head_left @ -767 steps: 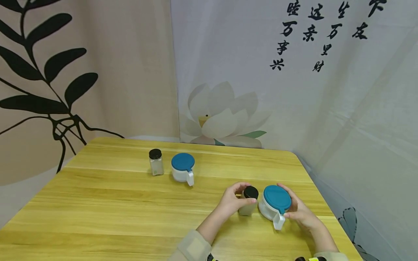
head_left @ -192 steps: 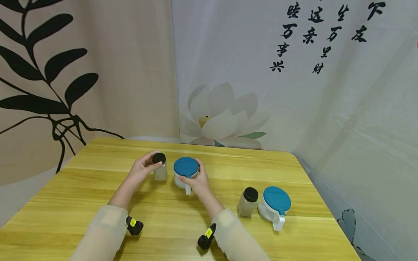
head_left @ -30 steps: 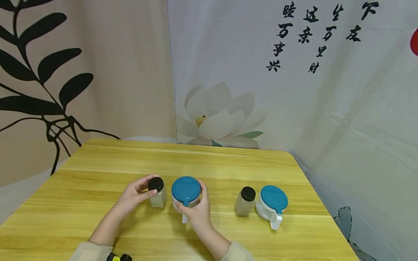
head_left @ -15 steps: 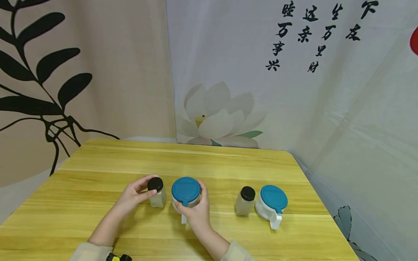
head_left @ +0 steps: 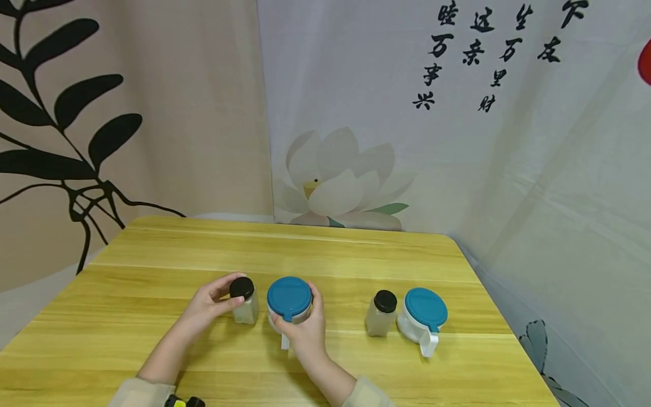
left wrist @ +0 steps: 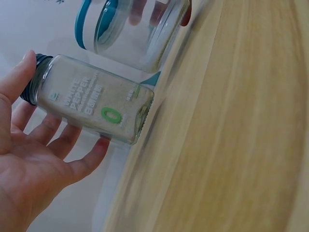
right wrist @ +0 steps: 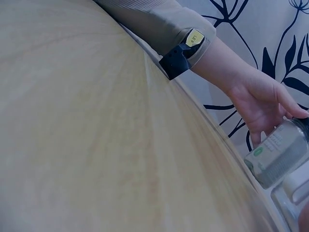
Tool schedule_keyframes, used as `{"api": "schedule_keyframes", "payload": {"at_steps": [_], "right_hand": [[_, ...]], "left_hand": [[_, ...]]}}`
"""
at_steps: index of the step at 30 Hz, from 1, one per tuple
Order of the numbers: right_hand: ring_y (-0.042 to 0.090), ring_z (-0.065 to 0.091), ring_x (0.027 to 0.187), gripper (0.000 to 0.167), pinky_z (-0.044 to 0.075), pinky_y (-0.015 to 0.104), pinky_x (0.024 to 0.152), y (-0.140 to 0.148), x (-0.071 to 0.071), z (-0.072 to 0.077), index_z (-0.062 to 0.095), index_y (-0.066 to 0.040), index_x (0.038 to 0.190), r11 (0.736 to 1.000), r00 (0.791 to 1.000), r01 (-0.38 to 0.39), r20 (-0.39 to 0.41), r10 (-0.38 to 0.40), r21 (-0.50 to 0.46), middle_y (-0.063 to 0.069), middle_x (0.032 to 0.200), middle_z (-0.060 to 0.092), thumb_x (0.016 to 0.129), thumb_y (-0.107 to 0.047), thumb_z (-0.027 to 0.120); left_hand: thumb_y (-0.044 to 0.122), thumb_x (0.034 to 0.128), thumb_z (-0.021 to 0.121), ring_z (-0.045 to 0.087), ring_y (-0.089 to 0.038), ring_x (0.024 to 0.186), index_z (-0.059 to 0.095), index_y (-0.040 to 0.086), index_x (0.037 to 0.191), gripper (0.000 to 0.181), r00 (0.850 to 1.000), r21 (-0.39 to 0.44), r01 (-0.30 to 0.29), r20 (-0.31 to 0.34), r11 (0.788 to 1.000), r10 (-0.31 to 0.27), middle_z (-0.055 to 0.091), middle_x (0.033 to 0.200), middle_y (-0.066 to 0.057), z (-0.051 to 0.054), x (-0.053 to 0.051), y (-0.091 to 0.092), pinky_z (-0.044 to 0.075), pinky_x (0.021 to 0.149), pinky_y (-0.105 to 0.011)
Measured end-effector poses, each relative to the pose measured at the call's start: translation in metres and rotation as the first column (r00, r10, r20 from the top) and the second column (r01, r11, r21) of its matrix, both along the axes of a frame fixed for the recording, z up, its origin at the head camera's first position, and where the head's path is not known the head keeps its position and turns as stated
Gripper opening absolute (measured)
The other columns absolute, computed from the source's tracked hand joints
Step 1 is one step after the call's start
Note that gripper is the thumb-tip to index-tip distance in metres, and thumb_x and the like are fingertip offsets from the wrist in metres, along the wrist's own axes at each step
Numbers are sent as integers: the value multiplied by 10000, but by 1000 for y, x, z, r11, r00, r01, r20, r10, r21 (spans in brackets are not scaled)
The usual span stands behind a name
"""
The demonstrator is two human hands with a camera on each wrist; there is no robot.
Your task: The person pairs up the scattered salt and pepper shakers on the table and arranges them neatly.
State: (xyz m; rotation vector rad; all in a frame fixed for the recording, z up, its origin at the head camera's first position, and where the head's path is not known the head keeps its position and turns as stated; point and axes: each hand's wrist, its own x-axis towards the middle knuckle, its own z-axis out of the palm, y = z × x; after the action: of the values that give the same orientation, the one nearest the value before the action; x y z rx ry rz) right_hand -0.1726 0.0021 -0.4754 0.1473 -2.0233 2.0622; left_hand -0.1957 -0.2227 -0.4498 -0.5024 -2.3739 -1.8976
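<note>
In the head view my left hand (head_left: 209, 299) grips a small pepper jar (head_left: 246, 312) with a black lid, thumb at the lid and fingers behind. The left wrist view shows the clear square jar (left wrist: 91, 99) printed "WHITE PEPPER", filled with pale powder. Just right of it, my right hand (head_left: 309, 333) holds a seasoning pot (head_left: 289, 295) round its side; it has a blue lid, a clear body and a white handle toward me. Both stand upright, apart from each other. In the right wrist view the right hand is nearly out of frame.
Further right on the wooden table (head_left: 152, 316) stand a second black-lidded jar (head_left: 380, 321) and a second blue-lidded pot (head_left: 426, 308), side by side. Behind the table hangs a printed cloth (head_left: 335, 85). The table's right edge runs beyond the second pot.
Since 6.4 seconds ago, both hands have brought the left jar and pot nearer to me, level with the right pair. Earlier the hands were at the right pair. Over the last second almost nothing moves.
</note>
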Motion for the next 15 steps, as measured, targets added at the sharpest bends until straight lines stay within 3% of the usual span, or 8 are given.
{"api": "schedule_keyframes", "payload": {"at_steps": [9, 15], "right_hand": [[306, 450, 1210, 888, 288, 611, 980, -1, -1, -1, 398, -172, 1395, 1000, 1000, 15, 5, -15, 9, 72, 1337, 477, 643, -165, 870], [301, 460, 1198, 889, 304, 594, 979, -1, -1, -3, 395, -162, 1396, 1000, 1000, 9, 7, -9, 3, 72, 1327, 484, 644, -166, 869]], "left_hand": [[68, 890, 679, 486, -330, 1158, 508, -33, 1327, 480, 1000, -4, -4, 10, 1000, 4, 586, 1216, -210, 1, 2, 1, 453, 857, -334], [62, 890, 677, 513, -247, 1133, 501, -47, 1327, 484, 1000, 9, 4, 16, 1000, -4, 583, 1208, -222, 2, 3, 2, 464, 840, -288]]}}
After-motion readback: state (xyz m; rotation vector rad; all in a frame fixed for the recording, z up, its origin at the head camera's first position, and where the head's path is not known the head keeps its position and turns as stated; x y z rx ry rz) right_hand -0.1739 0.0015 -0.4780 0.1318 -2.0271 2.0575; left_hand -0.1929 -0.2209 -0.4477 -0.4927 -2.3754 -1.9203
